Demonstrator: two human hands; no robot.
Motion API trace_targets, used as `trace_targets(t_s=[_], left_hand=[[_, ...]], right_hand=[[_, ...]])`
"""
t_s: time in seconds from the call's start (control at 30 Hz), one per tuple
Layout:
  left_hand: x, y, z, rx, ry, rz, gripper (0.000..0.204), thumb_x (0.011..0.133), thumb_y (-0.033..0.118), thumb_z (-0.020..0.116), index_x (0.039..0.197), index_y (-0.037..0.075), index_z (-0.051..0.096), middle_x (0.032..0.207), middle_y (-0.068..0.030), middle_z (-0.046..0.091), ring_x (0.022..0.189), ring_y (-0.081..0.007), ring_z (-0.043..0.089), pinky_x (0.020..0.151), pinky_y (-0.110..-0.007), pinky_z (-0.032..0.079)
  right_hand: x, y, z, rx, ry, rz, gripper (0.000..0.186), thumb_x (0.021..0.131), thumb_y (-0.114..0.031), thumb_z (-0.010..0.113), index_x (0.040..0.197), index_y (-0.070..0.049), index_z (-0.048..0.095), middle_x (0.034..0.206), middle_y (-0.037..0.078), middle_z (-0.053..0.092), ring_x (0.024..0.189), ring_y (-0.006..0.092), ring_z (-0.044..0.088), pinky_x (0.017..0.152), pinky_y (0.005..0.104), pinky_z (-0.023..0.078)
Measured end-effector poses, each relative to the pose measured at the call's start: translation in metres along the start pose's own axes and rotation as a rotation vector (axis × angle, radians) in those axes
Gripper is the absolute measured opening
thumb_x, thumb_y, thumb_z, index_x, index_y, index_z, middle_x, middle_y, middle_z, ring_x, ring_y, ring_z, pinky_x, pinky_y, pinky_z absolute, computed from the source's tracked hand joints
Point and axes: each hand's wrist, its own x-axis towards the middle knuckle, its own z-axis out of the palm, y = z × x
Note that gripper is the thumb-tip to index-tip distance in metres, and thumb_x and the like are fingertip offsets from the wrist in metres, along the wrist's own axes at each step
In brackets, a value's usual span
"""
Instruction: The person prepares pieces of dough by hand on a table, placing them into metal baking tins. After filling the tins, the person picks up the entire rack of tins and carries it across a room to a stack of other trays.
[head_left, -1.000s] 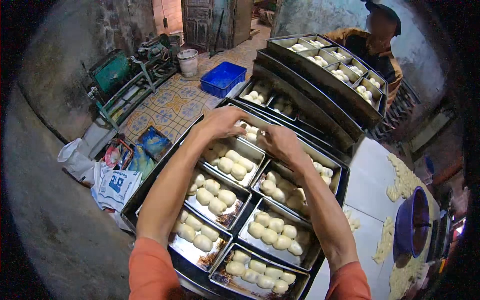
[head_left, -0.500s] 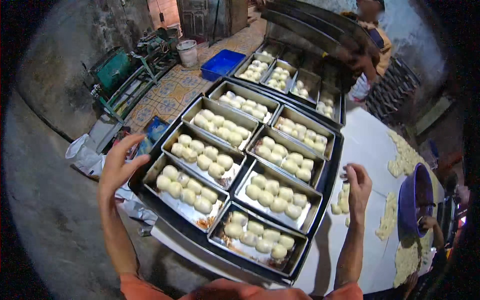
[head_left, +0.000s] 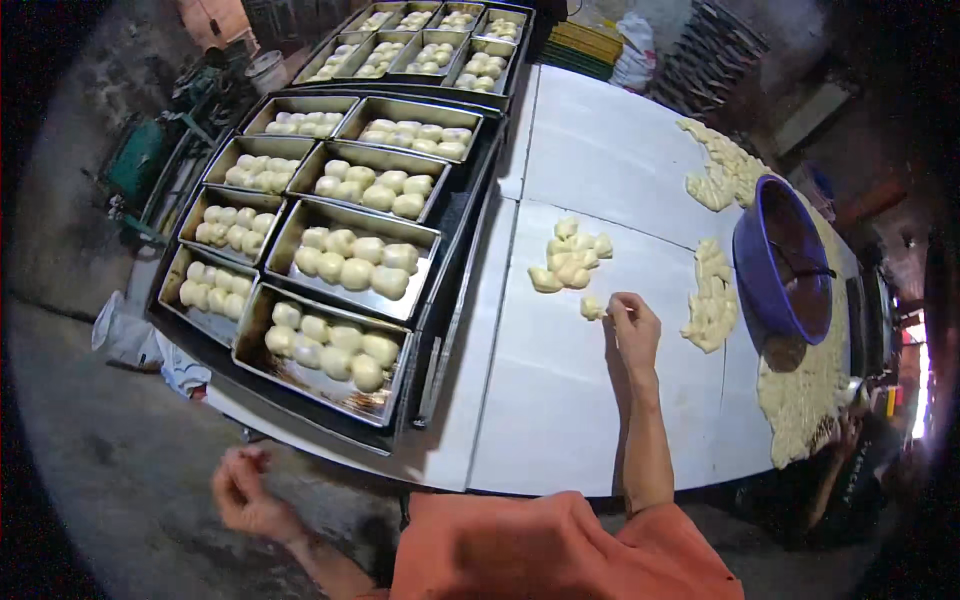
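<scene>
My right hand (head_left: 635, 328) reaches over the white tabletop, fingertips pinched at the edge of a small piece of dough (head_left: 591, 308). Just beyond that piece lies a loose cluster of dough pieces (head_left: 570, 258). Low at the left, off the table's near edge, my left hand (head_left: 252, 494) hangs loosely curled and somewhat blurred, fingers apart with nothing visible in them. Metal loaf pans (head_left: 322, 372) stand in two rows on a dark tray (head_left: 462, 250) to the left; each holds paired rows of pale dough balls (head_left: 353, 262).
A purple basin (head_left: 752, 262) stands at the right beside a strip of dough (head_left: 711, 298) and a large flattened dough sheet (head_left: 800, 410). More filled pans (head_left: 430, 55) sit at the far left. Green machinery (head_left: 140, 155) and white bags (head_left: 125, 335) are on the floor.
My view has swung right, so the pans appear farther left. My right hand has moved from beside the pans to the small dough piece; my left hand has dropped away from the tray.
</scene>
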Motion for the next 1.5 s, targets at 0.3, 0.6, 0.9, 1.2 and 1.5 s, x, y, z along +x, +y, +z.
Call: trace_targets(t_s=[0.3, 0.6, 0.9, 1.2, 1.5], left_hand=[[-0.136, 0.122, 0.187, -0.123, -0.931, 0.109, 0.018, 0.089, 0.016, 0.075, 0.101, 0.003, 0.076, 0.098, -0.0120, 0.076, 0.084, -0.0207, 0.074, 0.072, -0.032, 0.058], [-0.160, 0.136, 0.272, -0.012, -1.184, -0.037, 0.028, 0.094, 0.027, 0.069, 0.111, 0.006, 0.072, 0.104, -0.0135, 0.074, 0.089, -0.0295, 0.074, 0.078, -0.036, 0.060], [-0.214, 0.147, 0.312, -0.243, -1.230, 0.014, 0.049, 0.089, 0.040, 0.075, 0.126, 0.009, 0.064, 0.109, -0.0126, 0.071, 0.091, -0.0253, 0.073, 0.078, -0.036, 0.059], [-0.228, 0.159, 0.295, -0.222, -1.500, -0.220, 0.038, 0.093, 0.030, 0.067, 0.117, 0.000, 0.069, 0.094, -0.0159, 0.074, 0.086, -0.0253, 0.072, 0.077, -0.035, 0.056], [-0.224, 0.157, 0.271, -0.366, -1.451, -0.558, 0.036, 0.096, 0.025, 0.064, 0.120, -0.003, 0.067, 0.097, -0.0116, 0.072, 0.085, -0.0166, 0.068, 0.073, -0.031, 0.054]], right_hand=[[0.091, 0.005, 0.016, -0.220, -0.050, -0.378, 0.045, 0.090, -0.032, 0.067, 0.123, -0.002, 0.065, 0.131, 0.023, 0.059, 0.115, 0.0356, 0.060, 0.099, 0.0458, 0.046], [0.110, 0.022, -0.011, 0.429, -0.436, -0.086, 0.019, 0.088, -0.009, 0.061, 0.106, -0.004, 0.057, 0.090, 0.006, 0.062, 0.073, 0.0122, 0.058, 0.063, 0.0289, 0.050], [0.010, 0.017, -0.112, 0.841, -0.382, 0.350, 0.047, 0.097, -0.018, 0.058, 0.140, -0.001, 0.047, 0.109, 0.010, 0.063, 0.092, 0.0169, 0.064, 0.080, 0.0299, 0.054], [-0.043, 0.034, -0.122, 0.711, -0.528, 0.544, 0.043, 0.094, -0.018, 0.069, 0.129, 0.003, 0.057, 0.109, 0.013, 0.065, 0.092, 0.0181, 0.067, 0.079, 0.0299, 0.057], [-0.065, 0.008, -0.102, 0.805, -0.301, 0.383, 0.023, 0.087, -0.010, 0.074, 0.106, -0.003, 0.062, 0.103, 0.005, 0.062, 0.088, 0.0136, 0.059, 0.076, 0.0289, 0.052]])
